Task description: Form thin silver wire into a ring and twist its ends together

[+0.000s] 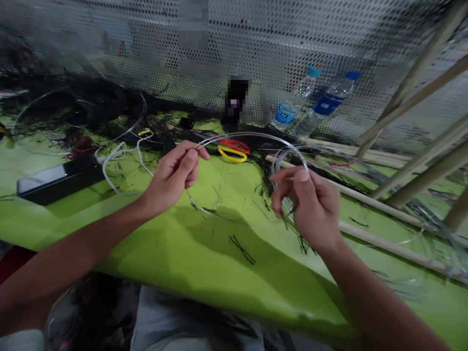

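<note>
A loop of clear, thin line (pixel 256 135) arches between my two hands above the green table (pixel 146 243). My left hand (pixel 179 168) is closed, pinching the left side of the loop between thumb and fingers. At the other side my right hand (pixel 310 200) pinches the line under its thumb, fingers curled. The loop's lower part hangs between the hands; a small dark bit is on it near the left hand. Behind the loop lie red and yellow scissor-like handles (pixel 233 153). More coiled clear line (pixel 280 163) lies just behind my right hand.
Two water bottles (pixel 287 114) lean on the perforated metal panel (pixel 146 44). Wooden poles (pixel 420 136) stand and lie at the right. A dark box (pixel 62 178), a white cable (pixel 120 153) and tangled black fibres (pixel 91 97) are at the left. Black snippets (pixel 242 249) lie in front.
</note>
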Motion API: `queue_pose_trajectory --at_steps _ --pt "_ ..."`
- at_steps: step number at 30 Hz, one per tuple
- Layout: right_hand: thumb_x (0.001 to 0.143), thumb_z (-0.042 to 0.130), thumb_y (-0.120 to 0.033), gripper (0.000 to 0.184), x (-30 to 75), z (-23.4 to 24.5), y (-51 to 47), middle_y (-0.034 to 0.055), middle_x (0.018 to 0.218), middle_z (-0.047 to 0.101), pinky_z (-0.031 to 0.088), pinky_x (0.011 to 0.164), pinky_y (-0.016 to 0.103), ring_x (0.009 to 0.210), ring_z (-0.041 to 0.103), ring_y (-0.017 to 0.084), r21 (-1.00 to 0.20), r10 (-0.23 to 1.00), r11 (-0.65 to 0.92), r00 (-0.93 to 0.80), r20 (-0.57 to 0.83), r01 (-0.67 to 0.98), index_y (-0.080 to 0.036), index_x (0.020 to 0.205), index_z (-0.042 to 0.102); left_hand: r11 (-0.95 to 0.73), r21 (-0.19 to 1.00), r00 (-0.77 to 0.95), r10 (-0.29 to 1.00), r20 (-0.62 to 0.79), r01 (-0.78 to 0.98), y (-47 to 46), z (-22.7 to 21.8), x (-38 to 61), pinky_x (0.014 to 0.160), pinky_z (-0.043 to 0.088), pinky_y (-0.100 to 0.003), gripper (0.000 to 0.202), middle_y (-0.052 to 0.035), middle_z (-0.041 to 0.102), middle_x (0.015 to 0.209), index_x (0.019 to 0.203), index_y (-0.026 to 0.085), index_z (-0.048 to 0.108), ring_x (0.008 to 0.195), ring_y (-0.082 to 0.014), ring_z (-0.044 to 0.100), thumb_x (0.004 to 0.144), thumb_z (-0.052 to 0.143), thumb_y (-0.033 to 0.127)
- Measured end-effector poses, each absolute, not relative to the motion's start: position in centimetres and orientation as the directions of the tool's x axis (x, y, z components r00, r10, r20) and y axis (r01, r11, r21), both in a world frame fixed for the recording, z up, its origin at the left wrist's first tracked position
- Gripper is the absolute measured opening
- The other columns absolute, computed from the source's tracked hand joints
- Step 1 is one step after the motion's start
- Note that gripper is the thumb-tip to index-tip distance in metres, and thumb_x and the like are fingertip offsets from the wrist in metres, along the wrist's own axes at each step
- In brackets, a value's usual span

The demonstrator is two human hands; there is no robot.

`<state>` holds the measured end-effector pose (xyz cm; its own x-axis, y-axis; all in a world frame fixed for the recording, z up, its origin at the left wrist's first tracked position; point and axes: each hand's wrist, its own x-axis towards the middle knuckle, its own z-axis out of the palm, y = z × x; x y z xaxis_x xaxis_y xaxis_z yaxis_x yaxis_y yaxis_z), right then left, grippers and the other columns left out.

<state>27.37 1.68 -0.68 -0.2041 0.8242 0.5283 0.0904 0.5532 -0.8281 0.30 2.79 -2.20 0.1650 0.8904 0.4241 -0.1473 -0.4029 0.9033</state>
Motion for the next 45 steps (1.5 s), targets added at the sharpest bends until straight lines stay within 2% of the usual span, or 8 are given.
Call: queue_pose_trajectory --at_steps 2,5,17,21,26,31,39,45 --pt "0.108 0.046 -0.045 0.038 27.0 -1.2 1.5 -0.0064 0.054 0.034 0.022 0.038 0.026 0.04 0.025 0.009 -0.871 0.852 0.491 -0.201 0.484 -0.016 -0.023 0.078 0.057 -0.406 0.895 0.15 0.889 0.433 -0.183 2.4 -2.0 0.7 0.045 0.022 -0.023 0.025 0.0077 0.031 0.061 0.099 0.024 0.061 0.049 -0.0083 0.021 0.103 0.056 0.048" --pt "0.105 0.05 -0.045 0.043 26.6 -2.0 1.6 -0.0069 0.056 0.025 0.016 0.039 0.027 0.043 0.015 0.008 -0.847 0.831 0.525 -0.167 0.531 -0.084 -0.023 0.068 0.048 -0.333 0.901 0.153 0.911 0.384 -0.279 2.0 -1.7 1.3 0.043 0.018 -0.023 0.032 0.0083 0.026 0.058 0.093 0.023 0.06 0.046 -0.0084 0.017 0.101 0.055 0.054" --pt "0.104 0.048 -0.044 0.044 25.9 -3.2 1.5 -0.0057 0.051 0.028 0.013 0.034 0.027 0.038 0.017 0.009 -0.8 0.806 0.588 0.001 0.592 -0.118 -0.024 0.065 0.05 -0.086 0.953 0.217 0.964 0.153 -0.29 1.2 -3.2 2.2 0.041 0.015 -0.026 0.072 0.0075 0.013 0.046 0.059 0.022 0.047 0.04 -0.0067 0.008 0.092 0.035 0.084" --pt "0.102 0.052 -0.049 0.047 25.7 -3.3 1.2 -0.0045 0.048 0.029 0.014 0.036 0.029 0.038 0.017 0.01 -0.81 0.813 0.582 0.033 0.581 -0.077 -0.025 0.061 0.052 -0.108 0.954 0.226 0.958 0.175 -0.281 1.2 -3.2 2.1 0.042 0.015 -0.027 0.075 0.0052 0.022 0.044 0.059 0.022 0.048 0.039 -0.0074 0.011 0.092 0.028 0.087" --pt "0.098 0.058 -0.048 0.044 25.7 -3.4 0.9 -0.0035 0.047 0.033 0.011 0.038 0.029 0.039 0.019 0.01 -0.819 0.842 0.539 0.089 0.532 -0.198 -0.023 0.061 0.062 -0.098 0.959 0.195 0.969 0.153 -0.264 1.1 -3.5 2.3 0.043 0.017 -0.028 0.078 0.0027 0.03 0.047 0.06 0.021 0.053 0.04 -0.0086 0.019 0.088 0.029 0.089" --pt "0.097 0.056 -0.05 0.042 25.5 -3.8 1.1 -0.0063 0.047 0.025 0.011 0.035 0.027 0.039 0.016 0.009 -0.849 0.907 0.418 0.089 0.412 -0.323 -0.023 0.066 0.063 -0.013 0.921 0.179 0.98 0.089 -0.39 0.6 -3.5 2.8 0.043 0.017 -0.024 0.071 0.0051 0.026 0.045 0.056 0.018 0.055 0.039 -0.0058 0.015 0.087 0.049 0.082" --pt "0.093 0.056 -0.063 0.056 25.7 -3.8 1.2 -0.0066 0.047 0.022 0.013 0.037 0.026 0.04 0.017 0.008 -0.896 0.973 0.201 -0.025 0.229 -0.396 -0.022 0.056 0.058 0.002 0.886 0.22 0.969 0.113 -0.463 0.2 -3.7 3.0 0.043 0.019 -0.02 0.067 0.0084 0.025 0.047 0.062 0.015 0.06 0.04 -0.0046 0.016 0.089 0.056 0.076" --pt "0.096 0.059 -0.062 0.059 26.8 -2.0 1.5 -0.007 0.047 0.025 0.015 0.04 0.026 0.037 0.021 0.006 -0.931 0.986 0.079 -0.108 0.125 -0.356 -0.02 0.054 0.055 -0.017 0.876 0.134 0.987 0.093 -0.483 1.1 -0.8 1.6 0.04 0.027 -0.016 0.023 0.0073 0.038 0.059 0.087 0.016 0.064 0.042 -0.0054 0.03 0.096 0.063 0.038"
